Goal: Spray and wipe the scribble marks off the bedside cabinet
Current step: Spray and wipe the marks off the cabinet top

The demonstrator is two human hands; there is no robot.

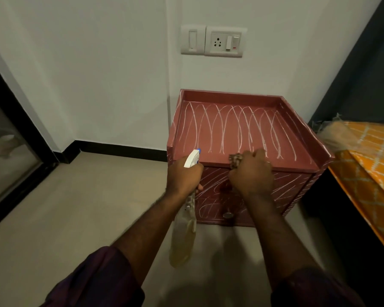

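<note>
Right now your left hand (184, 176) is wrapped around the neck of the spray bottle (183, 229) at the centre of the frame, grip closed on it, with the white trigger head and its blue nozzle tip pointing toward the top of the bedside cabinet (242, 138). The bottle's clear body, holding a yellowish liquid, hangs below your fist over the floor (75, 207). Your right hand (252, 173) sits just right of it at the cabinet's front edge, fingers curled tight around a bunched patterned cloth (235, 160) that touches the top surface. The reddish cabinet stands in the centre right of the frame against the wall, beside the bed (368, 160) with its orange cover. White scribble marks (231, 127) loop across the recessed top, and more cross the drawer fronts and sides.
</note>
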